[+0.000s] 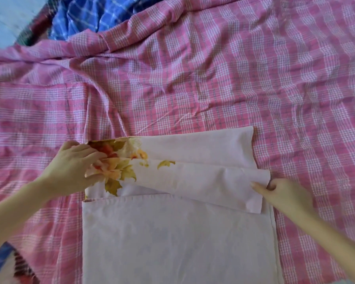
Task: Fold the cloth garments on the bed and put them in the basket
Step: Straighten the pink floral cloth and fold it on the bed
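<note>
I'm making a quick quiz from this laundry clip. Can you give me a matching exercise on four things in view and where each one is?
Things:
1. blue checked cloth
2. pale floral cloth
3. left hand
4. right hand

Places or states:
A. grips the plain end of the fold
B. bunched at the far left
C. grips the flowered end
D. lies partly folded on the pink plaid sheet

Pairs: 1-B, 2-D, 3-C, 4-A
</note>
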Action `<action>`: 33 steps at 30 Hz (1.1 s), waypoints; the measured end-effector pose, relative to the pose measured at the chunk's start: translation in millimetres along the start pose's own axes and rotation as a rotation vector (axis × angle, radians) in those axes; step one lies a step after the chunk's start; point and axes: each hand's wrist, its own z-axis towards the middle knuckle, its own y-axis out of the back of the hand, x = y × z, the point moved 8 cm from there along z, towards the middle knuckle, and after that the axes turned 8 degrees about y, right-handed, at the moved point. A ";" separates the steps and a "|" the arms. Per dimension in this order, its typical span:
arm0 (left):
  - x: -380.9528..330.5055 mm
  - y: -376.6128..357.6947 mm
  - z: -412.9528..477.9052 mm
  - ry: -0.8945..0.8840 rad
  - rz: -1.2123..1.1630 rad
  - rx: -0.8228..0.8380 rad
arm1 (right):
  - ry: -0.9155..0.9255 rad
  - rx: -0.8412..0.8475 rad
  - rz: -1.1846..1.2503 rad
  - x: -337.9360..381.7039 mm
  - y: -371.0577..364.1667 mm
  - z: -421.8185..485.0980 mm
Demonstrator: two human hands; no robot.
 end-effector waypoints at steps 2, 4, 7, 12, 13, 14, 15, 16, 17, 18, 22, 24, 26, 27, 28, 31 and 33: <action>9.1 2.4 1.2 0.017 0.062 -0.026 | -0.025 0.049 0.212 -3.6 -9.4 5.7; 16.4 4.9 6.9 0.036 0.090 -0.030 | -0.010 -0.014 0.284 -4.3 -0.6 13.4; 28.9 10.0 18.7 0.111 0.065 -0.033 | -0.019 -0.128 0.371 -5.9 33.2 35.3; 54.3 10.0 37.0 0.470 -0.246 0.018 | -0.203 -0.122 0.500 0.3 54.8 83.9; 55.2 7.0 38.9 0.496 -0.259 0.034 | -0.254 -0.089 0.590 1.7 48.3 87.7; 54.6 4.6 40.9 0.499 -0.233 0.036 | -0.299 -0.056 0.699 3.8 42.4 87.7; 53.6 2.8 42.7 0.493 -0.199 0.032 | -0.326 -0.022 0.794 6.7 38.2 85.4; 53.3 1.0 43.6 0.496 -0.173 0.033 | -0.327 0.004 0.848 10.3 36.2 83.8; 53.7 -1.4 44.1 0.504 -0.163 0.040 | -0.299 0.019 0.868 15.2 36.2 81.7; 55.3 -3.7 44.1 0.512 -0.162 0.043 | -0.244 0.023 0.871 21.3 38.2 80.9; 57.1 -2.3 43.3 0.498 -0.202 -0.012 | -0.013 -0.085 0.697 36.3 52.2 94.8; 59.1 -3.4 40.7 0.545 -0.210 -0.045 | 0.035 -0.143 0.518 39.6 58.6 105.7; 61.6 -6.7 38.8 0.611 -0.193 -0.076 | 0.105 -0.103 0.336 51.0 57.0 114.2; 62.3 -9.7 37.8 0.642 -0.178 -0.086 | 0.143 -0.097 0.261 56.3 56.3 117.8; 62.1 -12.1 37.1 0.663 -0.169 -0.095 | 0.176 -0.120 0.214 60.3 57.4 120.3; 60.7 -19.1 38.3 0.704 -0.156 -0.113 | 0.197 -0.211 0.139 64.4 61.2 126.4; 56.0 -19.5 39.6 0.701 -0.122 -0.117 | 0.218 -0.216 -0.006 69.0 56.9 128.3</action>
